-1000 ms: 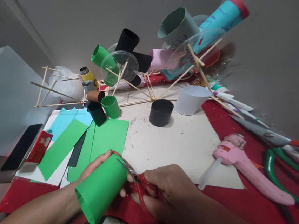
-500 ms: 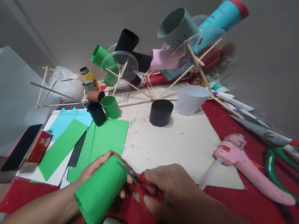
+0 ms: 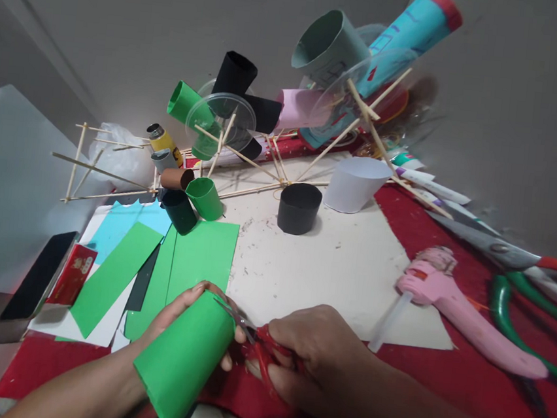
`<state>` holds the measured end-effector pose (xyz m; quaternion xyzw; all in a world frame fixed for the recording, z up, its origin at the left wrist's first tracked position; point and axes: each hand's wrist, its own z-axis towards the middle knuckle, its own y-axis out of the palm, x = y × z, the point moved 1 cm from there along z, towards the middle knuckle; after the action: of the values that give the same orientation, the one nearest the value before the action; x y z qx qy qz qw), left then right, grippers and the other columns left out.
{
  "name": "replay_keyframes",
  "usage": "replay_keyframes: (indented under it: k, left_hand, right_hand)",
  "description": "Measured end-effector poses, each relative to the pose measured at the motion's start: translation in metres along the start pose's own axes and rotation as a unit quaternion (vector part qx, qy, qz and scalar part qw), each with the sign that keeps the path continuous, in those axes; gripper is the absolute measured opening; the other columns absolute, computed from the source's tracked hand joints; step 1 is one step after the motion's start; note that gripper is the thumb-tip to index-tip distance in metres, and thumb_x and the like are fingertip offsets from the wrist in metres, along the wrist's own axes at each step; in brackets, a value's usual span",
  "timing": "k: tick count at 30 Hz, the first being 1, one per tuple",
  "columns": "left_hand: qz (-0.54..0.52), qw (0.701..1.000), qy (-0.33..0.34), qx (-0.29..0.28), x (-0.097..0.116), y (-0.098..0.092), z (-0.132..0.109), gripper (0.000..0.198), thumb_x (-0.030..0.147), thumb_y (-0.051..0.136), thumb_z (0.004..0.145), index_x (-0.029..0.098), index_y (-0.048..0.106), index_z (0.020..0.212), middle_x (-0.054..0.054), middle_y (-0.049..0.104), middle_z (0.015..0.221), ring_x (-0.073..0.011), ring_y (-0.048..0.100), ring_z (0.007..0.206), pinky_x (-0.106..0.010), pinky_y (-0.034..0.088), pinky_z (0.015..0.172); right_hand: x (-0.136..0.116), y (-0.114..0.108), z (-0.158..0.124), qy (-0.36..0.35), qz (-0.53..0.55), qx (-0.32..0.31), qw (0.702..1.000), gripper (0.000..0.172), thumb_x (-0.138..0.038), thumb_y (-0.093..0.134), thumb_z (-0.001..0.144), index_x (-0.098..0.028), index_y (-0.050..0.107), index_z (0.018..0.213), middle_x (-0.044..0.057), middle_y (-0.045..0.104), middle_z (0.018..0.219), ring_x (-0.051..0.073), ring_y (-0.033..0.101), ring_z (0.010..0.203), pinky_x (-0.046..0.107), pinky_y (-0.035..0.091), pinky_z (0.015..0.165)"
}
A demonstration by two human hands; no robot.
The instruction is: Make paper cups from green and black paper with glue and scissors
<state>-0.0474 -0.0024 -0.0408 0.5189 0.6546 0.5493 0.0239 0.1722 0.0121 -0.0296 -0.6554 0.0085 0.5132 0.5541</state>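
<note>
You hold one green paper tube [image 3: 183, 357] above the near edge of the surface, over the red cloth [image 3: 464, 378]; it tilts, open end toward you. Two pairs of scissors show: the red-handled scissors [image 3: 265, 352] in your grip, and one large pair [image 3: 496, 246] lying at the right edge. On the cream board [image 3: 341, 274] stand one black paper ring [image 3: 299, 208] and one white paper cone [image 3: 354, 185], just beside each other near its far edge. Three small tubes cluster at its far left corner: one green [image 3: 205, 199], one dark [image 3: 180, 211], one brown [image 3: 177, 178]. One pink glue gun [image 3: 451, 304] lies off the board's right edge; one phone [image 3: 38, 274] lies at the left edge of the surface, a green strip [image 3: 114, 275] near it.

Your left hand [image 3: 169, 317] wraps the tube from behind, fingers curled over its far end, thumb at the rim (a firm hold); your right hand [image 3: 313, 357] is knuckles up, fingers closed through the red handles, blades pointing left and touching the tube's upper rim.
</note>
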Motion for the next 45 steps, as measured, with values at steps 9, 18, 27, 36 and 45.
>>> replay_keyframes:
  k: [9,18,27,36,45]
  left_hand:
    - [0.011,1.0,-0.003,-0.002,-0.003,-0.001,-0.002,0.044,0.053,0.048,0.093,0.014,0.067,0.099,-0.009,0.075,0.094,-0.0222,0.073,0.072,-0.026,0.052,0.059]
    - [0.007,1.0,0.012,0.001,0.001,0.004,0.001,0.034,0.05,0.054,0.092,0.017,0.063,0.095,-0.011,0.076,0.092,-0.0235,0.075,0.071,-0.028,0.055,0.062]
    - [0.052,0.997,0.055,0.027,-0.001,0.005,0.002,0.03,0.042,0.053,0.095,0.015,0.064,0.092,-0.012,0.078,0.086,-0.0245,0.075,0.066,-0.03,0.058,0.059]
    - [0.056,0.997,0.054,0.023,-0.002,0.002,0.003,0.03,0.043,0.052,0.095,0.015,0.063,0.092,-0.01,0.078,0.084,-0.0239,0.075,0.065,-0.028,0.057,0.057]
    - [0.05,0.998,0.038,0.004,-0.003,-0.008,0.003,0.031,0.044,0.052,0.095,0.015,0.061,0.095,-0.013,0.077,0.09,-0.0248,0.075,0.067,-0.031,0.057,0.058]
  right_hand:
    - [0.006,0.001,-0.005,-0.044,0.007,0.045,0.998,0.017,-0.015,0.049,0.072,-0.019,0.041,0.056,-0.006,0.04,0.048,0.009,0.025,0.049,0.027,0.015,0.05]
    - [0.004,-0.006,-0.003,0.06,0.094,-0.041,0.993,0.022,-0.02,0.057,0.072,-0.02,0.037,0.061,-0.008,0.04,0.054,0.008,0.032,0.05,0.023,0.024,0.05]
    - [0.004,-0.004,-0.004,0.052,0.055,-0.052,0.996,0.021,-0.02,0.059,0.069,-0.02,0.04,0.06,-0.009,0.039,0.053,0.008,0.031,0.049,0.024,0.023,0.051]
    - [0.006,-0.004,-0.004,0.014,0.046,-0.032,0.998,0.021,-0.018,0.056,0.067,-0.019,0.037,0.059,-0.009,0.033,0.053,0.008,0.026,0.05,0.026,0.018,0.051]
    - [0.01,-0.002,-0.007,-0.041,0.037,0.016,0.998,0.02,-0.016,0.053,0.067,-0.019,0.035,0.058,-0.009,0.025,0.054,0.009,0.02,0.051,0.027,0.014,0.051]
